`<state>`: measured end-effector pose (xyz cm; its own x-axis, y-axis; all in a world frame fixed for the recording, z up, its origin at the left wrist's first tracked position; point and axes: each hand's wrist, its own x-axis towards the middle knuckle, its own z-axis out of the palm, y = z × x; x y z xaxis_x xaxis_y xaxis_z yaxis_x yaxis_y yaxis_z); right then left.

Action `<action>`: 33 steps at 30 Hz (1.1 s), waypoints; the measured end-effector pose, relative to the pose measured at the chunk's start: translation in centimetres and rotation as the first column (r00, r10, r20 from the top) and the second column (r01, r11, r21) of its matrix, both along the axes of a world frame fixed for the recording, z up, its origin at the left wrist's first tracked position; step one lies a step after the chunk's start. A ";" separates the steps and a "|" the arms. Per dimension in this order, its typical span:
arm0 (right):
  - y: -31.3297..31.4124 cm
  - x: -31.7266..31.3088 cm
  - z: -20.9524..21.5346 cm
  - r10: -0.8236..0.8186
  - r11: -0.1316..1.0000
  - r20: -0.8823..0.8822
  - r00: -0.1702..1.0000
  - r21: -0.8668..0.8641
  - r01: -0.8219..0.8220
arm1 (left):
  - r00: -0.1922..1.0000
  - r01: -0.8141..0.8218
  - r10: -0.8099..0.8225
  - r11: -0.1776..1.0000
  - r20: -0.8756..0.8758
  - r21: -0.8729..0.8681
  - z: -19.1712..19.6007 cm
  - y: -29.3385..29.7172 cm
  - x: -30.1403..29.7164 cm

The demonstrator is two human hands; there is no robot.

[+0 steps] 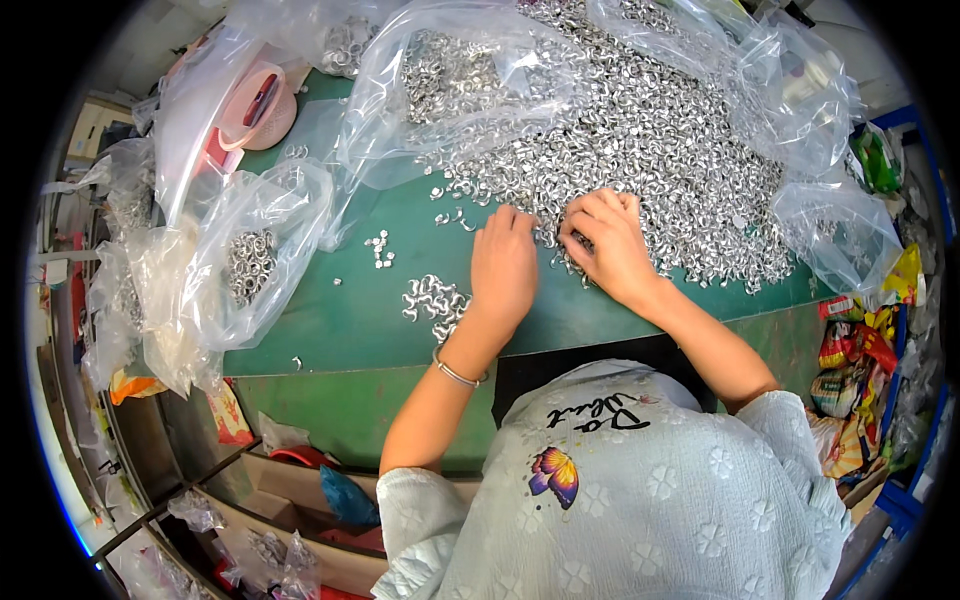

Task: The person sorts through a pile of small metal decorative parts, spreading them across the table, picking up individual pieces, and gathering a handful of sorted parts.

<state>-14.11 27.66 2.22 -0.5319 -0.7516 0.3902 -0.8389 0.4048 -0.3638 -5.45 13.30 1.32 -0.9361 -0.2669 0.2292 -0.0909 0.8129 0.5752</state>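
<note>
A broad heap of small silver, curved metal pieces (pixel 690 160) covers the far and right part of the green tabletop (pixel 400 205). At the heap's near edge, my left hand (pixel 505 262) has its fingers bent down and drawn together, and their tips are hidden. Just to its right, my right hand (pixel 612 245) curls its fingers and thumb into the pieces; whatever sits in its grip is too small to make out. Beside my left wrist lies a small separate group of curved metal pieces (pixel 437 305). Farther left is a little cluster of blocky silver pieces (pixel 380 248).
Clear plastic bags (pixel 375 135) lie over the heap's left side. Another bag (pixel 285 215) with metal rings rests at the table's left, near a pink basket (pixel 282 118). Below are open drawers (pixel 285 475); colourful packages (pixel 850 350) stand at the right.
</note>
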 end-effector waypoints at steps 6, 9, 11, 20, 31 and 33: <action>-1.3 1.8 -0.1 -0.096 0.990 -0.086 0.992 0.096 0.104 | 0.994 -0.047 0.048 0.999 -0.093 0.014 0.7 -0.7 0.9; -1.7 2.2 -0.1 -0.118 0.973 -0.125 0.985 0.181 0.140 | 0.997 -0.053 0.053 0.999 -0.049 -0.005 1.1 -0.5 2.3; -1.6 2.3 -0.2 -0.158 0.954 -0.147 0.976 0.233 0.190 | 0.999 -0.036 0.036 0.999 -0.025 -0.007 1.4 -0.2 3.3; -0.5 1.4 -0.1 -0.078 0.991 -0.064 0.995 0.108 0.085 | 0.993 -0.115 0.115 0.993 -0.005 0.035 1.8 0.0 7.8; -1.0 2.0 -0.4 -0.088 0.983 -0.139 0.986 0.150 0.109 | 0.991 -0.131 0.134 0.982 0.015 -0.139 0.8 0.2 8.4; -0.8 1.6 -0.5 -0.088 0.992 -0.136 0.987 0.078 0.099 | 0.994 -0.106 0.107 0.987 0.002 -0.123 1.0 0.5 8.3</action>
